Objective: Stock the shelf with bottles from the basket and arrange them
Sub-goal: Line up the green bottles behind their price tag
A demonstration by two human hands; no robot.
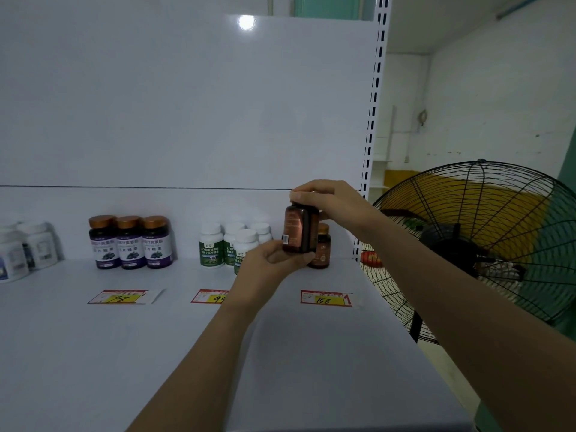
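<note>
Forearms [202, 353] in, L hand [274, 260] curls under held amber bottle [299, 232], R hand [324, 198] fingers pinch its top; one shelved amber bottle [322, 249] by shelf [93, 338] right edge, stocking prob. midway.

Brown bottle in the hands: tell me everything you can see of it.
The brown bottle is dark amber and glossy, with a copper-toned label and a barcode low on its left. It is upright, over the shelf. The left hand grips its base; the right hand grips its top, hiding the cap. A similar bottle stands behind it.
</note>
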